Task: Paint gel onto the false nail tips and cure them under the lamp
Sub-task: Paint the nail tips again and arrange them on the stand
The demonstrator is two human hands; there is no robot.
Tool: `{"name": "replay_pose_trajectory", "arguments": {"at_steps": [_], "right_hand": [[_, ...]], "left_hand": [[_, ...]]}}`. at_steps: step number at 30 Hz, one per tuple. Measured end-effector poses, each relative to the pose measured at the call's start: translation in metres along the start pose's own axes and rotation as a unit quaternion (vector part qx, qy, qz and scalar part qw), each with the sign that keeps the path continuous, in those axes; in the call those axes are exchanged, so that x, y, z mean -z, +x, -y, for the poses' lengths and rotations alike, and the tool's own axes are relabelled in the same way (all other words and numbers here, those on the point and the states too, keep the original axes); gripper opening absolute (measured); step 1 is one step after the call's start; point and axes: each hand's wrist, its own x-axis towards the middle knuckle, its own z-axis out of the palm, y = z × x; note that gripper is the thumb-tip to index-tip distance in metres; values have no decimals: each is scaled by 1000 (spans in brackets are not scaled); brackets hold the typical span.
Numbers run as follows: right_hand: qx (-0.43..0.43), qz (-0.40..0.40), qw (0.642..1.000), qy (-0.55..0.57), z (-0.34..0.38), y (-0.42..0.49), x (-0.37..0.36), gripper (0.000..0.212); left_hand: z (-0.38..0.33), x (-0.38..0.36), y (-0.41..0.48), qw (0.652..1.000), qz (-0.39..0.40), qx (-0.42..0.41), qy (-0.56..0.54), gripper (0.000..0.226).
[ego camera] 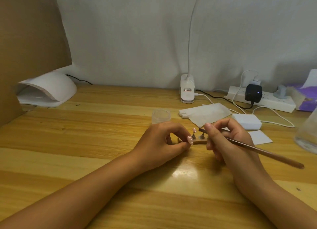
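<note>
I read this as mid-painting. My left hand (pixel 164 141) lies on the table (pixel 85 143) with its fingers curled, thumb and forefinger pinched together at a pink dotted nail tip (pixel 190 140). I cannot tell whether they grip the tip itself or the peg under it. Just beside it a second pink tip (pixel 194 130) sits raised on a small metal stand (pixel 193 136), tilted up and away from me, and a bare stand (pixel 202 136) is next to that. Both stands are on a brown base strip (pixel 199 142) between my hands. My right hand (pixel 228 139) pinches the brush (pixel 257 150) near its front, pen fashion. The brush's long axis runs from the dark bristle end, close to the raised tip, down and right to the tail, which is out past my wrist, so the bristles point left at the work. I judge the tips to be feather-light, thin, springy plastic that is slippery wherever the gel is wet, so I would only take hold by the peg or the base strip, never the painted face. The brush looks stiff and light and needs only a gentle pinch. The white curing lamp (pixel 46 91) sits well apart at the far left of the table, its mouth facing right, and a clear jar (pixel 161 116) stands just behind my left hand.
</note>
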Motion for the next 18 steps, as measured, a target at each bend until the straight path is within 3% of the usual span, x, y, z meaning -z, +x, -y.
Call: {"name": "replay_pose_trajectory", "arguments": {"at_steps": [8, 18], "right_hand": [[-8, 39, 998, 47, 1, -1, 0, 28], [-29, 55, 998, 10, -2, 0, 1, 19]], "left_hand": [[0, 0, 0, 1000, 8, 16, -6, 17], [2, 0, -1, 1000, 14, 22, 2, 17]]}}
